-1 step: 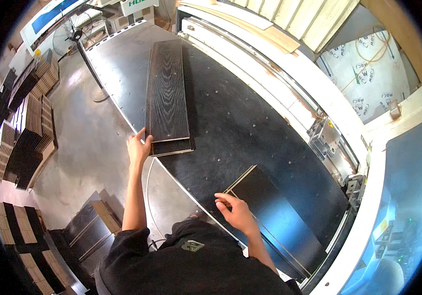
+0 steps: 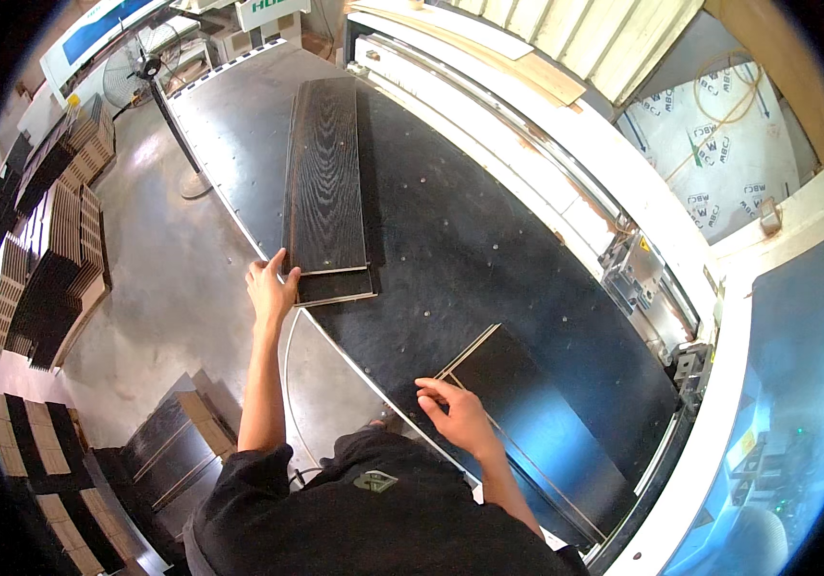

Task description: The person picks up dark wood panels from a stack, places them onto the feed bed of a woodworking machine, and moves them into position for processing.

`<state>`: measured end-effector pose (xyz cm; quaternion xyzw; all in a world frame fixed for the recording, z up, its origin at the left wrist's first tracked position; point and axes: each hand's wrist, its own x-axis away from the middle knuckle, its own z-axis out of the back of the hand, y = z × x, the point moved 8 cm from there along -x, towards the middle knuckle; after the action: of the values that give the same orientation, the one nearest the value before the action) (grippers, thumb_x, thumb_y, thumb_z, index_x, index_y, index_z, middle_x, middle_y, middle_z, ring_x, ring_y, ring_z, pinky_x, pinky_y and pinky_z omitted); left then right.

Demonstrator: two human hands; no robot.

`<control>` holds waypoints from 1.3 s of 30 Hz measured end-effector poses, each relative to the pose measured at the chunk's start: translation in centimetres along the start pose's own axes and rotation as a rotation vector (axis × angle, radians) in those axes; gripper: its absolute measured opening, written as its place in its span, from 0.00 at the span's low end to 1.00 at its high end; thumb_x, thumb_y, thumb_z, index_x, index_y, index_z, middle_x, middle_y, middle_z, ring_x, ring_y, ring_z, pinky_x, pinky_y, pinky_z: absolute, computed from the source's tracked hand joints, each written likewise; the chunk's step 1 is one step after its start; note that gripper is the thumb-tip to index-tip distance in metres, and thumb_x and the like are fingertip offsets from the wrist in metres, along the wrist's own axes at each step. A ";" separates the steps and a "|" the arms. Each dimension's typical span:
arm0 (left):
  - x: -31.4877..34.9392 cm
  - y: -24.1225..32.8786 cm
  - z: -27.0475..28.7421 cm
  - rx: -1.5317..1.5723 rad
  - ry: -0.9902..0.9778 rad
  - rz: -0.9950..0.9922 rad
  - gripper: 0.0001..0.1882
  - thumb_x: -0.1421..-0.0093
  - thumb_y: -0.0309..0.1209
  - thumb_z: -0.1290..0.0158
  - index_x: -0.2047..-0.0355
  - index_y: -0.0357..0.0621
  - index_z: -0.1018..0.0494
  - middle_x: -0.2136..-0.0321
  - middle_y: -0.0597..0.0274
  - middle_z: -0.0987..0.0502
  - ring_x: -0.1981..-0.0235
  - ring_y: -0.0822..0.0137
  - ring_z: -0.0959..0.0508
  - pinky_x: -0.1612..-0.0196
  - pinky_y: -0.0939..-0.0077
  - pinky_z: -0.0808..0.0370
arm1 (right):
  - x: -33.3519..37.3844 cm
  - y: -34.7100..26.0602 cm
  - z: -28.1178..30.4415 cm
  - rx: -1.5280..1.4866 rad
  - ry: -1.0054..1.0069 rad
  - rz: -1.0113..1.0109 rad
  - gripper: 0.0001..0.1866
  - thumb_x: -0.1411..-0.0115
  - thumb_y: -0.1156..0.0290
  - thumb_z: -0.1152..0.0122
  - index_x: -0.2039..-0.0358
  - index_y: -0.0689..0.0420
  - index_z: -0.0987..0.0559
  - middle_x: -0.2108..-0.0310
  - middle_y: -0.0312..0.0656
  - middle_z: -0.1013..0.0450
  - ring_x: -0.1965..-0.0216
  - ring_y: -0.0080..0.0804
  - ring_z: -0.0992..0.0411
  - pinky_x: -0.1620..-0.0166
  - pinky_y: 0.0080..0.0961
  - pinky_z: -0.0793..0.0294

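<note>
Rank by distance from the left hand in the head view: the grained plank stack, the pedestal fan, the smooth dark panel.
From the left hand:
1. Grained plank stack, touching its fingers, on the bed.
2. Smooth dark panel, lower right, under the right hand.
3. Pedestal fan, upper left on the floor.

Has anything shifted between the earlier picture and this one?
Nothing visibly changed. The left hand rests at the near end of the stacked dark planks, and the right hand touches the corner of the dark panel on the black table, just as before.
</note>
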<state>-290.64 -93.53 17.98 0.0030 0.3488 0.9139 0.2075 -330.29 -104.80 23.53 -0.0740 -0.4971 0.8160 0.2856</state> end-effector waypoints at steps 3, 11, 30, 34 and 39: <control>-0.1 0.4 0.0 -0.191 0.096 -0.099 0.23 0.40 0.40 0.38 0.44 0.58 0.21 0.45 0.54 0.25 0.43 0.49 0.28 0.44 0.52 0.30 | -1.0 -0.5 -0.7 0.058 -0.007 0.040 0.19 0.33 0.64 0.39 0.45 0.57 0.21 0.55 0.48 0.18 0.53 0.39 0.19 0.49 0.31 0.22; 1.4 2.9 -0.5 -0.273 0.102 -0.245 0.26 0.42 0.39 0.37 0.44 0.48 0.23 0.50 0.57 0.20 0.46 0.47 0.26 0.45 0.51 0.30 | -6.8 -3.3 -1.8 0.179 -0.078 0.189 0.17 0.34 0.62 0.40 0.49 0.55 0.20 0.57 0.47 0.19 0.55 0.45 0.20 0.51 0.38 0.22; 4.9 3.0 -0.4 -0.119 0.140 -0.272 0.24 0.47 0.30 0.35 0.48 0.42 0.22 0.61 0.54 0.21 0.54 0.51 0.26 0.49 0.57 0.30 | -28.8 1.9 -5.6 0.051 0.199 0.100 0.35 0.38 0.62 0.35 0.34 0.66 0.34 0.39 0.60 0.30 0.37 0.51 0.31 0.35 0.39 0.34; 8.8 2.6 0.8 -0.117 0.138 -0.315 0.28 0.49 0.29 0.33 0.46 0.43 0.24 0.59 0.53 0.22 0.54 0.50 0.26 0.50 0.57 0.30 | -24.6 0.9 -5.9 0.098 0.162 0.126 0.34 0.38 0.61 0.35 0.35 0.64 0.32 0.43 0.61 0.27 0.41 0.54 0.28 0.39 0.40 0.30; 10.0 1.5 2.0 -0.054 0.198 -0.257 0.30 0.50 0.28 0.31 0.45 0.46 0.25 0.52 0.51 0.23 0.47 0.48 0.25 0.45 0.55 0.29 | -22.6 1.1 -7.1 0.091 0.190 0.212 0.37 0.37 0.58 0.35 0.34 0.65 0.34 0.38 0.62 0.32 0.37 0.56 0.33 0.35 0.41 0.34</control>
<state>-300.07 -89.44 18.99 -0.1370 0.3405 0.8847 0.2872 -309.16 -111.91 15.42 -0.1900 -0.4196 0.8526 0.2467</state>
